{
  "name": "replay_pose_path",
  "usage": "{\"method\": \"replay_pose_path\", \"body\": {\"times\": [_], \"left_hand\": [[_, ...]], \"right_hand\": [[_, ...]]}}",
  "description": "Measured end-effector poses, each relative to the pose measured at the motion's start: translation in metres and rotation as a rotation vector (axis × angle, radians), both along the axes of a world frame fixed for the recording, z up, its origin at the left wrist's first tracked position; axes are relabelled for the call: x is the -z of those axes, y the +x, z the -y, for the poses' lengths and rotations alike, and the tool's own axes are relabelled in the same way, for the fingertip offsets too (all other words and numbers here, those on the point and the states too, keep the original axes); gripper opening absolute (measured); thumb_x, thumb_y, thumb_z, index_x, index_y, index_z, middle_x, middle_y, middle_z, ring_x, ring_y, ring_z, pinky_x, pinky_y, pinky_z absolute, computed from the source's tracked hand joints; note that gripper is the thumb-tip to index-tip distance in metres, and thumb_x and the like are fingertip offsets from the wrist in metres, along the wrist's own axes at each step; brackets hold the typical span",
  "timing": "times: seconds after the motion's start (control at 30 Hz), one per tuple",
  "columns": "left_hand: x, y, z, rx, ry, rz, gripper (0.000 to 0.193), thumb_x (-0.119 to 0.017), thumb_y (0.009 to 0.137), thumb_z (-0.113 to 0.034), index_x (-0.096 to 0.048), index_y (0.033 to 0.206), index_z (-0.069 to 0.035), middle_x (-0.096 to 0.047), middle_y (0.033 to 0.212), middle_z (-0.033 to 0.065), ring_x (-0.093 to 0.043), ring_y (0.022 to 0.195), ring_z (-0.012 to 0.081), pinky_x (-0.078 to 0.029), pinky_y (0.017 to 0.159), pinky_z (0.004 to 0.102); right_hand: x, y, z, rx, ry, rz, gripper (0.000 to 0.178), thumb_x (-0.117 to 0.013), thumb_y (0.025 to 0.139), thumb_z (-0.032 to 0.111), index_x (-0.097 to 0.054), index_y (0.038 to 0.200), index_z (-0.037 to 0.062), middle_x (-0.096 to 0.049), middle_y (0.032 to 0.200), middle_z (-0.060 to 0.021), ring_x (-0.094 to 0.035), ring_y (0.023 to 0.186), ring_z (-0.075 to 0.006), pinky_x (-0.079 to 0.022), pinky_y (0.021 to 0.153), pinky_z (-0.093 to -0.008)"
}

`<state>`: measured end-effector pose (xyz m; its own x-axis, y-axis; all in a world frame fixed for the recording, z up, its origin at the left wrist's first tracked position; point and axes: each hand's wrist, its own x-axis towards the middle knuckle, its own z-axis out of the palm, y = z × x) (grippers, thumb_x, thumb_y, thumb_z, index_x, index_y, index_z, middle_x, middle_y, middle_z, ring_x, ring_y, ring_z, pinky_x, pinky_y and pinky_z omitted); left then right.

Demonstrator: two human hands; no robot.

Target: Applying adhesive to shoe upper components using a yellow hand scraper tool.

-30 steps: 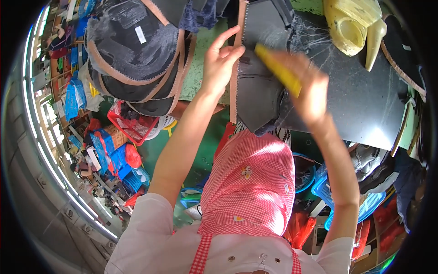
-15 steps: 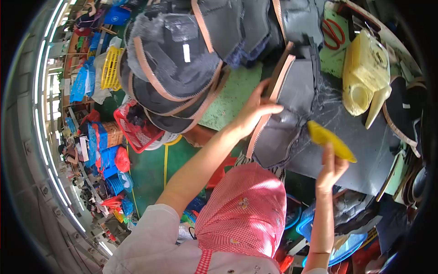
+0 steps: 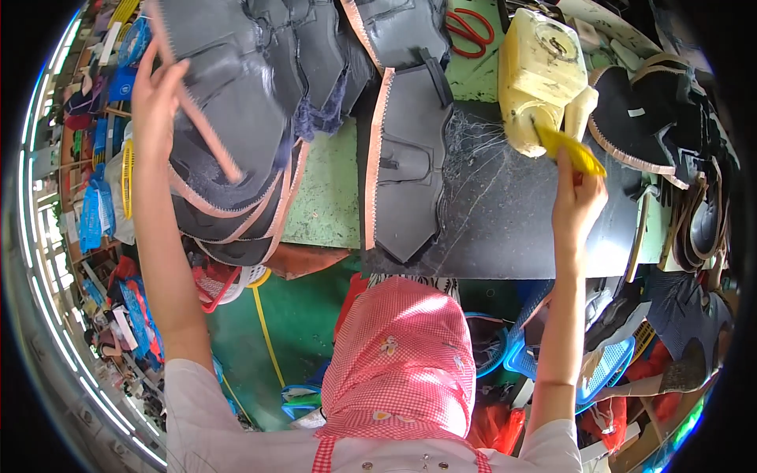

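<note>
Shifted leftward, the left hand (image 3: 154, 106), half-curled, holds a dark panel (image 3: 229, 87) over the stack (image 3: 206, 219). Right hand (image 3: 578, 189) pinches a yellow spreader (image 3: 574, 151) at the jug (image 3: 544, 67). Laying the panel flat should limit smears

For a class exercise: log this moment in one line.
left hand: holds dark-grey pink-edged panel; right hand: holds flat yellow tool, tip at mouth of yellow plastic jug; rest: similar panel on black sheet

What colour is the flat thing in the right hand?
The flat thing in the right hand is yellow; the head view shows it best.
</note>
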<state>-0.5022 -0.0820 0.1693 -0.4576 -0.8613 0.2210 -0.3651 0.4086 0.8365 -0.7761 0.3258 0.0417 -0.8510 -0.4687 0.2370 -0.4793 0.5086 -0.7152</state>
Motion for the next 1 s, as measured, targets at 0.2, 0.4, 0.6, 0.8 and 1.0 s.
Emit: {"method": "replay_pose_path", "body": {"times": [0.2, 0.4, 0.6, 0.8, 1.0], "left_hand": [[0.058, -0.052, -0.129, 0.398, -0.203, -0.042, 0.048, -0.072, 0.083, -0.013, -0.057, 0.129, -0.012, -0.062, 0.104, 0.0052, -0.053, 0.100, 0.0126, -0.047, 0.084, 0.0285], [0.150, -0.065, -0.201, 0.443, -0.044, 0.458, 0.065, -0.078, 0.078, -0.019, -0.050, 0.138, -0.020, -0.039, 0.129, 0.0147, -0.053, 0.090, 0.0223, -0.050, 0.080, 0.0358], [0.165, -0.065, -0.198, 0.429, -0.028, 0.429, 0.067, -0.079, 0.076, -0.011, -0.051, 0.137, -0.017, -0.037, 0.131, 0.0130, -0.056, 0.086, 0.0192, -0.049, 0.075, 0.0331], [0.163, -0.067, -0.199, 0.431, 0.020, 0.430, 0.068, -0.077, 0.076, -0.013, -0.049, 0.137, -0.017, -0.036, 0.131, 0.0149, -0.052, 0.088, 0.0237, -0.052, 0.074, 0.0354], [0.166, -0.067, -0.196, 0.441, 0.023, 0.433, 0.069, -0.077, 0.076, -0.014, -0.048, 0.138, -0.017, -0.036, 0.132, 0.0147, -0.052, 0.087, 0.0235, -0.052, 0.074, 0.0362]], "right_hand": [[0.019, -0.016, 0.000, 0.175, -0.180, 0.119, 0.024, -0.068, 0.090, 0.021, -0.070, 0.096, -0.0022, -0.058, 0.061, -0.0030, -0.047, 0.054, -0.0054, -0.040, 0.049, -0.0280], [0.026, 0.051, 0.050, -0.191, -0.025, 0.354, 0.021, -0.069, 0.087, 0.016, -0.069, 0.097, -0.0016, -0.058, 0.061, -0.0091, -0.046, 0.046, -0.0114, -0.039, 0.047, -0.0291], [0.023, 0.049, 0.080, 0.025, -0.134, 0.216, 0.019, -0.069, 0.086, 0.018, -0.070, 0.093, 0.0008, -0.065, 0.077, -0.0136, -0.055, 0.048, -0.0228, -0.043, 0.049, -0.0340], [0.030, 0.048, 0.083, 0.015, -0.002, 0.181, 0.017, -0.068, 0.086, 0.017, -0.067, 0.082, 0.0001, -0.062, 0.070, -0.0129, -0.057, 0.050, -0.0261, -0.044, 0.050, -0.0359], [0.027, 0.051, 0.076, 0.026, 0.042, 0.282, 0.018, -0.069, 0.086, 0.017, -0.065, 0.081, -0.0003, -0.053, 0.058, -0.0109, -0.048, 0.045, -0.0203, -0.040, 0.048, -0.0331]]}}
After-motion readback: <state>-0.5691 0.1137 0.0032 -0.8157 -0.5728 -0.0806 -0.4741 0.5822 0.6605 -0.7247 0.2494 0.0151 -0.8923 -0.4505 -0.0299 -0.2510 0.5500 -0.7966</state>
